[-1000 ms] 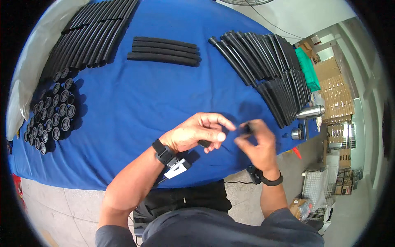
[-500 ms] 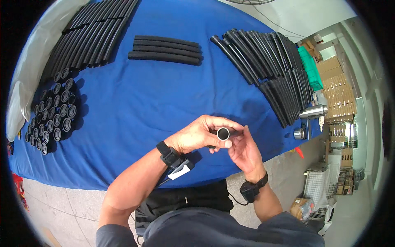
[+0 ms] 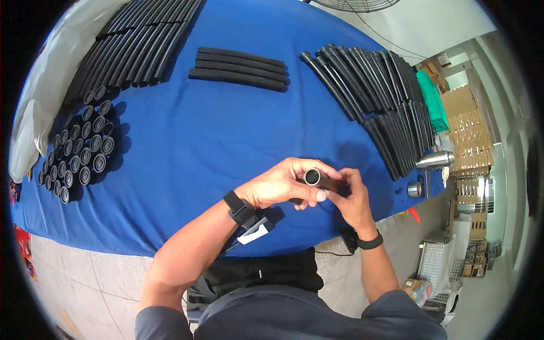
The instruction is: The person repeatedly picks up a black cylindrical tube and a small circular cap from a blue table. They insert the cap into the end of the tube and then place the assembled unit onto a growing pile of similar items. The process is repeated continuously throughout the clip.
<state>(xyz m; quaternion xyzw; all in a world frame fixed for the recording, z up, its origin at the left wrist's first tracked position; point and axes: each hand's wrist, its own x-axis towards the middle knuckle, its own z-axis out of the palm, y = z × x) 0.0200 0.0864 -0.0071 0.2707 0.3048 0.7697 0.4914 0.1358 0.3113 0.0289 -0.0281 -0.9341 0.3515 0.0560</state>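
Observation:
A black tube [image 3: 327,182] is held over the near side of the table, its round open end with a pale rim facing up toward me. My left hand [image 3: 283,186] is wrapped round it near that open end, thumb in front. A small dark part [image 3: 296,201] shows under the left fingers; whether it belongs to the tube, I cannot tell. My right hand [image 3: 356,201] pinches the tube's other part with bent fingers and thumb. Both fingertips and palm hide much of the tube.
Several black round caps [image 3: 85,157] stand at the left of the blue cloth [image 3: 187,170]. Long black tubes [image 3: 141,45] lie far left, foam sleeves [image 3: 241,69] far centre, foam-gripped tubes [image 3: 368,85] at right. A steel flask [image 3: 435,160], metal cup [image 3: 415,188] and green crate [image 3: 433,102] are beyond.
My right hand has gone from fingers stretched beside the tube to bent fingers closed on it, wrist turned. The tube has tilted slightly, showing more of its side. The whole view has shifted a little.

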